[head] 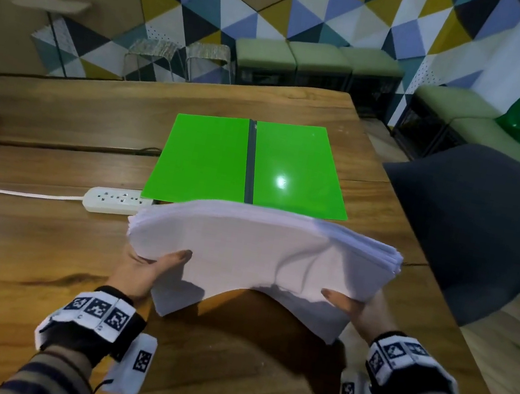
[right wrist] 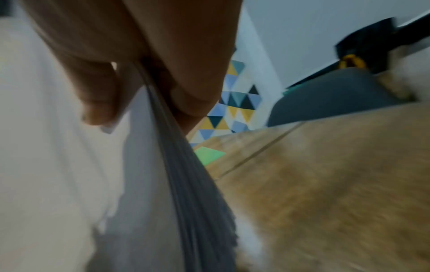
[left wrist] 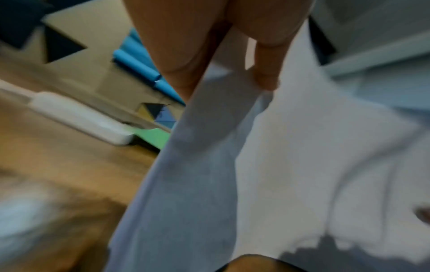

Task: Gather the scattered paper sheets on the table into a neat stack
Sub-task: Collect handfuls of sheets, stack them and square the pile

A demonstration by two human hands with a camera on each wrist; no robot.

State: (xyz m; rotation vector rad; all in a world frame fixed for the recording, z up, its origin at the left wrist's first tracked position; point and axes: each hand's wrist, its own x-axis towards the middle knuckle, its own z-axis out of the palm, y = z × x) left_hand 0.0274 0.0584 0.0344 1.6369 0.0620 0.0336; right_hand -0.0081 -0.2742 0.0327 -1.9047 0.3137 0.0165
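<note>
A thick stack of white paper sheets (head: 259,252) is held above the wooden table (head: 20,242), bowed upward in the middle with its near corners drooping. My left hand (head: 150,268) grips its left side, thumb on top and fingers underneath. My right hand (head: 350,306) grips the right side the same way. The left wrist view shows the stack (left wrist: 267,165) pinched between thumb and fingers (left wrist: 267,73). In the right wrist view the sheet edges (right wrist: 181,165) fan out from my pinching fingers (right wrist: 193,88).
An open bright green folder (head: 250,164) with a dark spine lies flat just beyond the stack. A white power strip (head: 116,202) with its cable lies to the left. A dark chair (head: 484,227) stands at the table's right edge; stools and benches line the far wall.
</note>
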